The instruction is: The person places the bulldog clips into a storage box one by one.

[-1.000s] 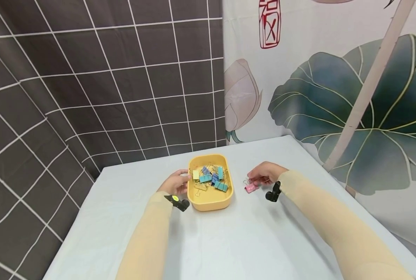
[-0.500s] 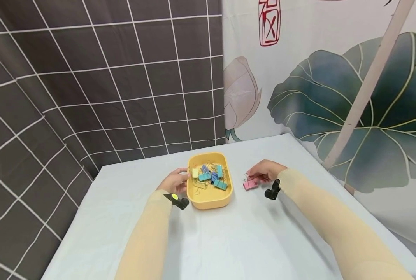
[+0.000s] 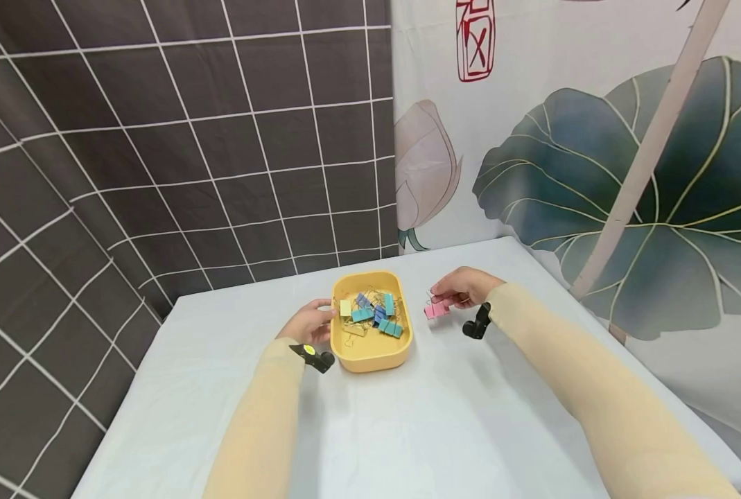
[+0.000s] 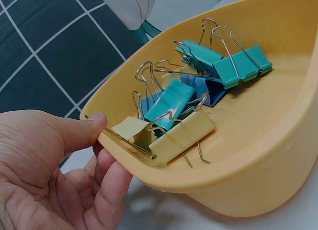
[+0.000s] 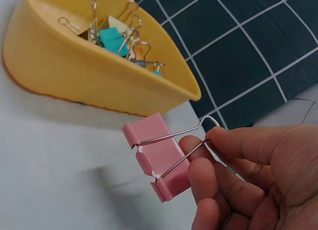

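Right hand (image 5: 258, 180) pinches pink binder clip (image 5: 156, 155) by its wire handles. Light, stiff, springy; handles likely the best hold. Left hand (image 4: 54, 175) grips yellow tray (image 4: 258, 155) rim.

A white table (image 3: 445, 416) stands before dark grid and lotus-print curtains (image 3: 595, 138).

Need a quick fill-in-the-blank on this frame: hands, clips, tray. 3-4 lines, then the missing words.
1. The right hand pinches the wire handles of a ____ binder clip.
2. The left hand grips the rim of the ____ tray.
3. The clip that lies nearest the left thumb is ____ in colour.
4. The pink clip is ____ the tray, not in it.

Missing words: pink; yellow; yellow; outside
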Motion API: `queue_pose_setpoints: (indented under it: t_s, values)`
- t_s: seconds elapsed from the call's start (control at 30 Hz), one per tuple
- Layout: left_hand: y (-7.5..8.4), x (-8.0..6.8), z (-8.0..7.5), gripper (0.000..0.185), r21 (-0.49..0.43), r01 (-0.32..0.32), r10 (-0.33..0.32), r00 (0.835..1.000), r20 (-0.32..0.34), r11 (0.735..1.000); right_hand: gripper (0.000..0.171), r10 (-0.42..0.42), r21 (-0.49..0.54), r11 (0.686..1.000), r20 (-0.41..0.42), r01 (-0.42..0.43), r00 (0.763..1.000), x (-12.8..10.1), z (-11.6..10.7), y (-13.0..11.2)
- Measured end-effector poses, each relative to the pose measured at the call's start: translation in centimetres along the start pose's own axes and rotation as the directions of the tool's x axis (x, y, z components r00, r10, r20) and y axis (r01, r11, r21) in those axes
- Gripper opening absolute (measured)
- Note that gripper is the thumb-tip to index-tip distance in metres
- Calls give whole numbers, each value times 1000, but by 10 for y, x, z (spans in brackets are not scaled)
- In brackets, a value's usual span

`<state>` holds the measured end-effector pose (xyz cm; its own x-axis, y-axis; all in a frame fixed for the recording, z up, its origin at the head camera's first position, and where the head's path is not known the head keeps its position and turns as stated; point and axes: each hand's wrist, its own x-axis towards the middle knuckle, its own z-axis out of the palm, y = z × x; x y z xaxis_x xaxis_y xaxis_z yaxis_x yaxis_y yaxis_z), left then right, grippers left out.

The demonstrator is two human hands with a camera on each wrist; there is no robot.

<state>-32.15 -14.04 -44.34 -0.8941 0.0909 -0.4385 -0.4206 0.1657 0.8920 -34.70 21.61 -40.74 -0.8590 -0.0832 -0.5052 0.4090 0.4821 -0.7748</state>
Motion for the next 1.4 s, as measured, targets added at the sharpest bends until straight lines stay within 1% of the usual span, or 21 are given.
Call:
queue_pose_setpoints:
  t_s: [0.17,0.27,0.43,0.73,1.03,1.23,1.4]
  values:
    - [0,-3,1,44,-11,-3,3,1000,-1,1000,23,-5,-2,1000,0,5,1000,-1,2,-11]
    - [-1,-2,2,43,-19,-5,5,1000,-5,1000,27,-9,20,1000,-5,9,1000,0,3,-19]
    - [-1,0,0,42,-23,-1,1,1000,-5,1000,32,-28,24,999,2,28,1000,-1,7,-34]
    - [1,-5,0,44,-18,4,-4,1000,15,1000,24,-31,27,999,-3,31,1000,4,22,-53]
    - [2,-5,-1,43,-15,-12,12,1000,16,1000,19,-69,25,997,4,69,998,10,40,-74]
    - [0,-3,-1,44,-20,-1,1,1000,10,1000,16,-91,25,996,22,90,996,12,53,-84]
    - [0,-3,-1,44,-12,-24,24,1000,6,1000,15,-128,16,992,3,128,992,14,63,-91]
